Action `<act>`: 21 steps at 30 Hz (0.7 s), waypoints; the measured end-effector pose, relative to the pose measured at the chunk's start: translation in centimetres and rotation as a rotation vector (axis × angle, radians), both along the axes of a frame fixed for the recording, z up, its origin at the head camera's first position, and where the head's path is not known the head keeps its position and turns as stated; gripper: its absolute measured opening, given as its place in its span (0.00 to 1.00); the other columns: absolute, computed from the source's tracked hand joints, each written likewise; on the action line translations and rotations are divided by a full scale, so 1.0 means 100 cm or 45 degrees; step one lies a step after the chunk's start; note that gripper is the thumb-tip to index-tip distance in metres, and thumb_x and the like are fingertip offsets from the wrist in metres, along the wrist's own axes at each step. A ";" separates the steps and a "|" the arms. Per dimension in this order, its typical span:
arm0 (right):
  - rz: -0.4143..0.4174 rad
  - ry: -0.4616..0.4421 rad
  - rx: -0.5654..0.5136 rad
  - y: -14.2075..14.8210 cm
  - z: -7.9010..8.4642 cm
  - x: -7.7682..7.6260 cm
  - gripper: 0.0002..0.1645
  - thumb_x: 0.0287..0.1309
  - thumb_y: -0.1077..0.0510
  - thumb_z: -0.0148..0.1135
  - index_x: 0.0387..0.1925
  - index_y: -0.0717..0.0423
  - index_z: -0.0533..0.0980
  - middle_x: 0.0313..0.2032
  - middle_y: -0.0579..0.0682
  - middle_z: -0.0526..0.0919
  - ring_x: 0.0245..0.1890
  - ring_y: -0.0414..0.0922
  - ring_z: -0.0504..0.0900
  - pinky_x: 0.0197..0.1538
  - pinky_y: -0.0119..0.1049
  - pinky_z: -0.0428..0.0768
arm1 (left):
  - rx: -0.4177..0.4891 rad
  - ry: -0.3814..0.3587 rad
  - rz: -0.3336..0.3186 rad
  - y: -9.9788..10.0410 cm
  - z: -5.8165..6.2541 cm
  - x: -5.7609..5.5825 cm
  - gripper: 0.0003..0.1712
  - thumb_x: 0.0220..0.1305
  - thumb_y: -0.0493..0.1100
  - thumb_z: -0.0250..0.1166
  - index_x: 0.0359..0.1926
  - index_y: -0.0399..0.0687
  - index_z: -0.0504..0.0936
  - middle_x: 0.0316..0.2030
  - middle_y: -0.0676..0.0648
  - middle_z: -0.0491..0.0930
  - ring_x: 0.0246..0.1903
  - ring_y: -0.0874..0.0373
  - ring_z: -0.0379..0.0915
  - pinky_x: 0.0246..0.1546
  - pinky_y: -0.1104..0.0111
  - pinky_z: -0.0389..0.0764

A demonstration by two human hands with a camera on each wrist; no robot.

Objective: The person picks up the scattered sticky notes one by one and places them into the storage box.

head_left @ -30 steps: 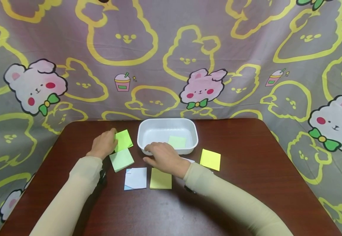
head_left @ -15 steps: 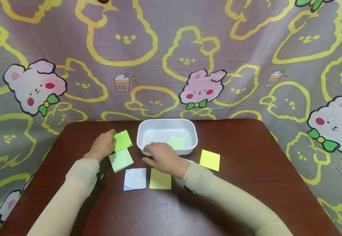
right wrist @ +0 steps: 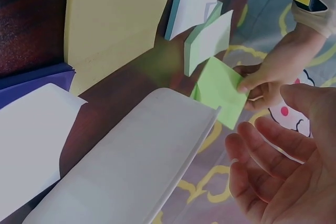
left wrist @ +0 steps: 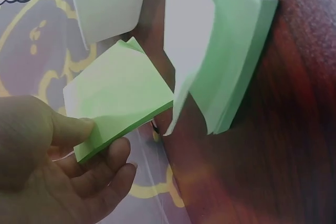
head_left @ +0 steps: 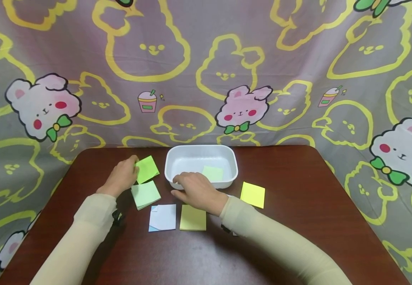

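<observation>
My left hand (head_left: pixel 121 177) pinches the outer edge of a bright green sticky-note pad (head_left: pixel 148 169), left of a white plastic basin (head_left: pixel 180 155). In the left wrist view the thumb lies on top of the pad (left wrist: pixel 123 87), fingers underneath. A pale green sticky-note pad (head_left: pixel 146 194) lies just nearer; its top sheet curls up. My right hand (head_left: pixel 199 190) hovers over the basin's near rim, holding nothing; the right wrist view shows its fingers (right wrist: pixel 273 156) loosely bent. A pale green note (head_left: pixel 213 173) lies inside the basin.
Nearer on the brown table (head_left: pixel 291 190) lie a white-topped blue pad (head_left: pixel 163 217) and a dull yellow pad (head_left: pixel 193 218). A bright yellow pad (head_left: pixel 253 194) lies right of the basin. A purple pad (right wrist: pixel 37 85) with a white sheet shows in the right wrist view. A patterned curtain (head_left: pixel 191 47) hangs behind.
My left hand has shifted slightly left with the bright green pad, which has turned a little. The right hand stays where it was over the basin rim.
</observation>
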State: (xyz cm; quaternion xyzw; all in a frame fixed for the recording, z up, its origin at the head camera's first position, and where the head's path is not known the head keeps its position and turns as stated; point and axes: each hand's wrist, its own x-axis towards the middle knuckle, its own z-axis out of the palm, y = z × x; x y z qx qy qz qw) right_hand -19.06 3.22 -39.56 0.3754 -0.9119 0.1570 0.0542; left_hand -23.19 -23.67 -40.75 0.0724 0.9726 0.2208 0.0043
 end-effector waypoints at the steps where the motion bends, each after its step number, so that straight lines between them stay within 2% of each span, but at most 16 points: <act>1: 0.001 -0.002 -0.002 0.000 0.000 0.000 0.19 0.67 0.48 0.64 0.51 0.56 0.82 0.45 0.49 0.89 0.43 0.44 0.87 0.47 0.40 0.84 | 0.005 0.004 -0.002 0.000 0.000 0.001 0.20 0.76 0.36 0.49 0.63 0.28 0.68 0.48 0.29 0.80 0.36 0.45 0.76 0.39 0.51 0.78; 6: -0.001 0.011 -0.001 -0.001 0.000 -0.002 0.19 0.67 0.48 0.64 0.51 0.56 0.82 0.44 0.50 0.89 0.41 0.44 0.87 0.45 0.39 0.84 | 0.018 0.036 -0.004 0.000 0.003 0.004 0.19 0.76 0.36 0.48 0.62 0.29 0.68 0.45 0.30 0.81 0.34 0.45 0.76 0.38 0.52 0.77; 21: 0.000 0.015 -0.003 -0.002 0.002 -0.003 0.19 0.67 0.48 0.64 0.51 0.55 0.82 0.42 0.49 0.89 0.39 0.44 0.87 0.44 0.39 0.84 | 0.051 0.121 0.006 0.000 0.018 0.011 0.16 0.75 0.34 0.51 0.59 0.31 0.70 0.46 0.28 0.80 0.40 0.38 0.79 0.40 0.47 0.78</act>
